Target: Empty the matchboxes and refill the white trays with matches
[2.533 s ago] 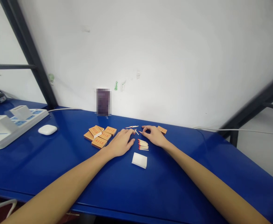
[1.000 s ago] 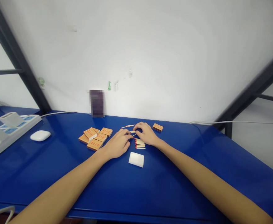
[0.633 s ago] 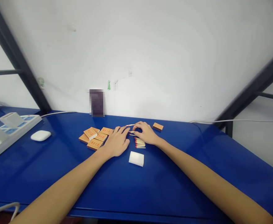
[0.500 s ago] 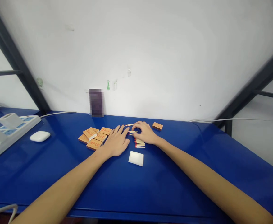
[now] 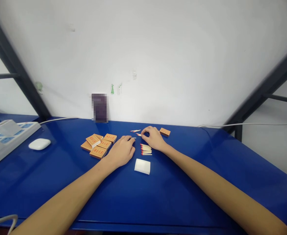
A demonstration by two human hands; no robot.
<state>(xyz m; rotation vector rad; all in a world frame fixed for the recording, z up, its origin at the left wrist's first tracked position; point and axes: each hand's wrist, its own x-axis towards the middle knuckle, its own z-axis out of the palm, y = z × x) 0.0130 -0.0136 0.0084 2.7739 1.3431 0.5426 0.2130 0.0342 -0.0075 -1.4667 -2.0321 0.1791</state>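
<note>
Blue table (image 5: pixel 207 182) carries everything. L hand (image 5: pixel 122 150), flat w/ fingers spread half a sec ago, now has them curled in next to the orange matchbox pile (image 5: pixel 98 145); can't tell if it grips anything. R hand (image 5: pixel 155 139) has shifted back a bit. White tray (image 5: pixel 142 166) & match bundle (image 5: pixel 146 149) just behind it haven't moved, so gathering looks part done. R thumb & fingertips are clamped on one match (image 5: pixel 138 134), near two loose matches (image 5: pixel 135 131).
</note>
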